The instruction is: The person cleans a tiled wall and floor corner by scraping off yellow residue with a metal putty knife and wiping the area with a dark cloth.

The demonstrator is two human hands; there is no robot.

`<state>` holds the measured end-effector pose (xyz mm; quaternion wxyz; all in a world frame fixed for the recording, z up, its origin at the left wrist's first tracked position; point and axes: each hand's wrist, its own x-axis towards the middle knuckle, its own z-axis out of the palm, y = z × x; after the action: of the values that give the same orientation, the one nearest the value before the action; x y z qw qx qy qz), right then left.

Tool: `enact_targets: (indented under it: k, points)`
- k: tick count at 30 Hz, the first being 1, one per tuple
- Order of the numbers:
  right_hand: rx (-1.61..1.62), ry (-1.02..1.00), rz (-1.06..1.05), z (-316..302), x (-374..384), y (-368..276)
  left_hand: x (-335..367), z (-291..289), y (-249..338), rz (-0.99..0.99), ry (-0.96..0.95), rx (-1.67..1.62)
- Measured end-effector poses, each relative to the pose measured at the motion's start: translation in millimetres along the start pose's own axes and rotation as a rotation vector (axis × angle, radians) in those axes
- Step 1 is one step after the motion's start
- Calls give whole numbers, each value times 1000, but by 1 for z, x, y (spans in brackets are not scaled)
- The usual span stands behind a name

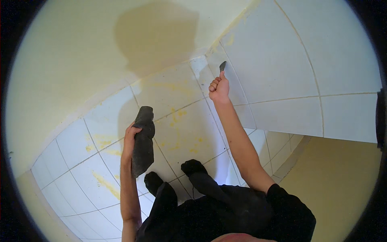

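My left hand [130, 139] is closed round a long dark grey bundle [144, 141] that looks like folded or rolled cloth. It is held upright above the floor. At the upper middle, my right hand [219, 88] makes a fist around a small tool with a dark, pointed blade [223, 66]; its handle is hidden in my fingers. The blade points up toward the white tiled wall [268, 60]. Whether its tip touches the tiles, I cannot tell.
White floor tiles [90, 173] carry yellow smears and spots [177, 117]. A cream wall [72, 60] rises at the far left, with a shadow across it. My dark-covered feet [193, 166] stand close below. The tiled wall's lower edge ends at the right above a yellowish surface [330, 173].
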<state>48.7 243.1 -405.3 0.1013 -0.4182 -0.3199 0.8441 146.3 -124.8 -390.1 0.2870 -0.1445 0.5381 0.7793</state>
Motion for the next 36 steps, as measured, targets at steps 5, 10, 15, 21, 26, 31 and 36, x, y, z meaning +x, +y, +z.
enact_targets:
  k: [5, 10, 15, 21, 26, 31, 36]
  points:
    - [-8, 44, -22, 12, 8, 2, -7, 9, 7, -12, 43, 5]
    - [-57, 19, -34, -3, -3, -4, -5, 4, 3, 26, 28, 10]
    - [-17, 21, -20, 6, 0, -5, -8, 12, 6, -24, 43, -2]
    - [-32, 36, -25, 15, -7, -10, -2, 10, 2, 18, 43, -17]
    - [3, 53, -38, 17, -2, -4, -6, 12, 5, -11, 49, 4]
    - [-45, 85, -61, 13, -3, -8, 2, 7, 0, 9, 22, -3]
    - [10, 114, -54, 24, -18, -1, -4, 3, 1, -1, 4, -17]
